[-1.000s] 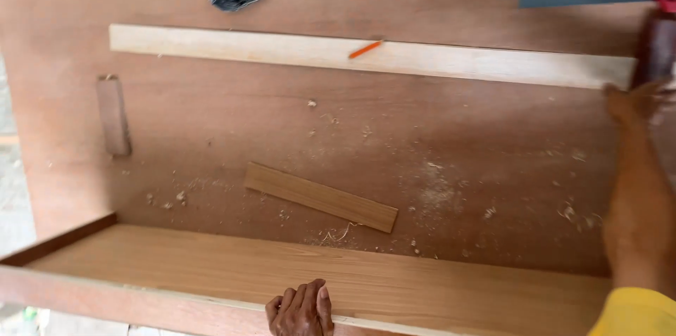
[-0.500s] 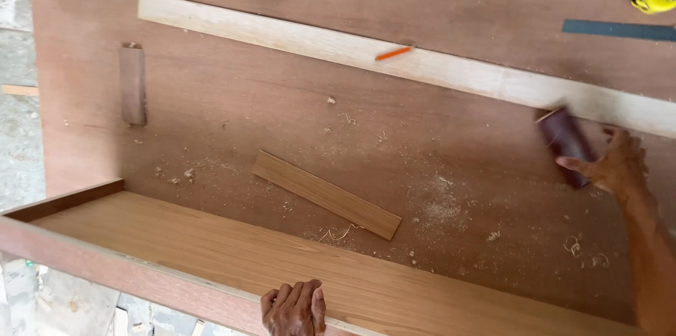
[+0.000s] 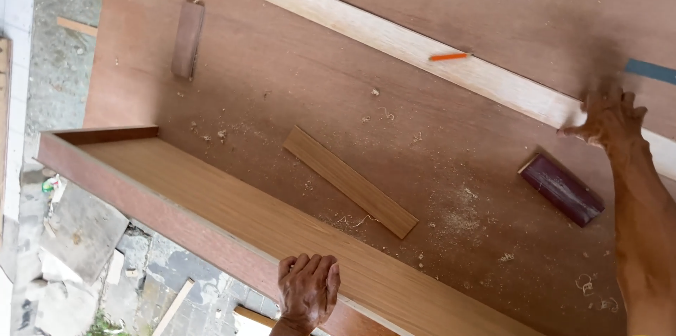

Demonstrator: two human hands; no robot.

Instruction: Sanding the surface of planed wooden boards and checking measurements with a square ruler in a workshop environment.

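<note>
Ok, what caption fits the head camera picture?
Left hand on a wooden panel's edge; right hand at a pale wood strip.
</note>
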